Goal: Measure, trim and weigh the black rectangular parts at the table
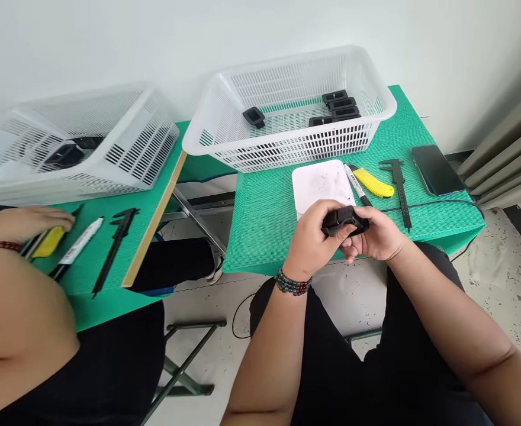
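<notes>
Looking down from my head, I hold a small black plastic part (344,222) between both hands, just over the near edge of my table (264,225); it is boxy, matte and dark, and mostly hidden by my grip. My left hand (311,236) wraps it from the left with the fingers (327,208) curled over its top, and my right hand (376,236) cups it from the right, fingers closed against its side. Beyond my hands lies a white pad (320,183), then a marker (357,184), a yellow knife (373,183), a black caliper (399,183) and a phone (436,170), all close together, leaving bare green mat to the left of the pad. The white basket (225,127) at the far edge holds a row of black parts (338,107) on its right and a single one (254,116) on its left. Across a gap stands a second table (109,278), where another person's hand (25,223) rests beside a second basket (122,148).
</notes>
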The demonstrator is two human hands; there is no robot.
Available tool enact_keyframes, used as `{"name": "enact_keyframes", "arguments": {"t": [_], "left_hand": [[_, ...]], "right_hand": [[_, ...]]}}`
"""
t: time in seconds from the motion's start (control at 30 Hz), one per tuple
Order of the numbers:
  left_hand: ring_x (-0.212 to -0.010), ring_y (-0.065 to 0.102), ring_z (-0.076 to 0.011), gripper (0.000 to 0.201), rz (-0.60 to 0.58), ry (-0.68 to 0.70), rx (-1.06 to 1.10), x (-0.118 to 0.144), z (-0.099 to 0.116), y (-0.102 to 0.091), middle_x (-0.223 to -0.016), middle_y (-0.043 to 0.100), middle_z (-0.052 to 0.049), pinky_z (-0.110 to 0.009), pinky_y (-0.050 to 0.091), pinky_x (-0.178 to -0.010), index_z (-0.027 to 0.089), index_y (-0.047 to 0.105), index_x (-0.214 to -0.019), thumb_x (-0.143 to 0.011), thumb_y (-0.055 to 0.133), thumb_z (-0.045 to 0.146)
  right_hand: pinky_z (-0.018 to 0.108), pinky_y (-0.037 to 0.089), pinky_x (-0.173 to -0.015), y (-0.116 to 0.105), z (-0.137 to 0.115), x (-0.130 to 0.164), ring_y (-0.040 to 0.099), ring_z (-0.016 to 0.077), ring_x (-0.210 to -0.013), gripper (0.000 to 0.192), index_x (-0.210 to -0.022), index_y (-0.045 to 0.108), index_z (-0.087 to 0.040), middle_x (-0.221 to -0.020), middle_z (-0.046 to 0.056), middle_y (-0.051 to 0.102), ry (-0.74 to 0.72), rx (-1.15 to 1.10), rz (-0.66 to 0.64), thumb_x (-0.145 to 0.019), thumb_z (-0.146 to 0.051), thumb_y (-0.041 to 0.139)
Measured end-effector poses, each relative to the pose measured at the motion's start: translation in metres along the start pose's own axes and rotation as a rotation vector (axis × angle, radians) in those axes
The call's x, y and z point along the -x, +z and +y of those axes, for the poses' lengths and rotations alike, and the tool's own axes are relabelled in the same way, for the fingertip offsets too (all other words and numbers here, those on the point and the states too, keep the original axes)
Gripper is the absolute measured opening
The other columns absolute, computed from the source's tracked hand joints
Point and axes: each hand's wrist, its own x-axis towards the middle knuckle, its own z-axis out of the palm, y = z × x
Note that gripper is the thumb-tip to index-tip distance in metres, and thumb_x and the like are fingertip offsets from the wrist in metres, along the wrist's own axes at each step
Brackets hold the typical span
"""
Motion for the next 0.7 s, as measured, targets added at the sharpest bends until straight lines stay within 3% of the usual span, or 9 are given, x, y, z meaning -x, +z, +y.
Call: {"name": "enact_keyframes", "arguments": {"t": [0.07, 0.17, 0.3, 0.47, 0.6, 0.7], "left_hand": [[-0.096, 0.068, -0.0230, 0.029, 0.109, 0.032, -0.147, 0.000, -0.001, 0.004, -0.103, 0.073, -0.008, -0.036, 0.055, -0.084, 0.020, 0.064, -0.106, -0.093, 0.069, 0.046], [-0.103, 0.067, -0.0244, 0.028, 0.153, 0.130, -0.241, -0.001, -0.002, 0.009, -0.108, 0.073, -0.009, -0.038, 0.054, -0.091, 0.020, 0.063, -0.107, -0.093, 0.070, 0.044], [-0.103, 0.068, -0.0247, 0.031, 0.153, 0.188, -0.251, -0.001, 0.001, 0.012, -0.108, 0.073, -0.009, -0.039, 0.054, -0.092, 0.021, 0.063, -0.109, -0.097, 0.063, 0.049], [-0.105, 0.068, -0.0259, 0.038, 0.151, 0.275, -0.256, -0.001, 0.001, 0.012, -0.110, 0.073, -0.011, -0.042, 0.055, -0.094, 0.021, 0.064, -0.115, -0.099, 0.058, 0.054], [-0.110, 0.067, -0.0241, 0.035, 0.236, 0.298, -0.219, 0.000, -0.004, 0.012, -0.113, 0.074, -0.011, -0.042, 0.055, -0.097, 0.021, 0.069, -0.119, -0.107, 0.044, 0.043], [-0.101, 0.070, -0.0228, 0.041, 0.464, 0.175, -0.144, 0.002, -0.013, 0.009, -0.105, 0.074, -0.011, -0.039, 0.057, -0.089, 0.021, 0.073, -0.110, -0.108, 0.040, 0.046]], "right_hand": [[0.036, 0.065, -0.064, 0.006, 0.000, -0.003, 0.070, 0.0195, -0.068, 0.041, -0.101, 0.064, -0.018, -0.077, 0.004, 0.073, -0.054, 0.003, 0.117, -0.095, -0.058, 0.057], [0.033, 0.064, -0.067, 0.013, 0.002, -0.006, 0.070, 0.0181, -0.071, 0.047, -0.098, 0.066, -0.021, -0.076, 0.002, 0.071, -0.129, -0.032, 0.224, -0.098, -0.066, 0.051], [0.029, 0.060, -0.061, 0.016, 0.003, -0.004, 0.066, 0.0172, -0.065, 0.052, -0.088, 0.067, -0.021, -0.067, 0.000, 0.064, -0.163, -0.033, 0.251, -0.094, -0.071, 0.055], [0.027, 0.057, -0.061, 0.015, 0.004, -0.001, 0.060, 0.0147, -0.060, 0.038, -0.085, 0.068, -0.020, -0.061, -0.003, 0.057, -0.220, -0.059, 0.246, -0.089, -0.058, 0.070], [0.030, 0.056, -0.062, 0.015, 0.001, 0.001, 0.067, 0.0188, -0.072, 0.036, -0.093, 0.072, -0.018, -0.080, 0.005, 0.072, -0.266, -0.083, 0.235, -0.084, -0.053, 0.075], [0.028, 0.053, -0.060, 0.016, -0.003, 0.003, 0.070, 0.0200, -0.077, 0.046, -0.112, 0.073, -0.019, -0.104, 0.010, 0.077, -0.301, -0.090, 0.213, -0.080, -0.052, 0.077]]}}
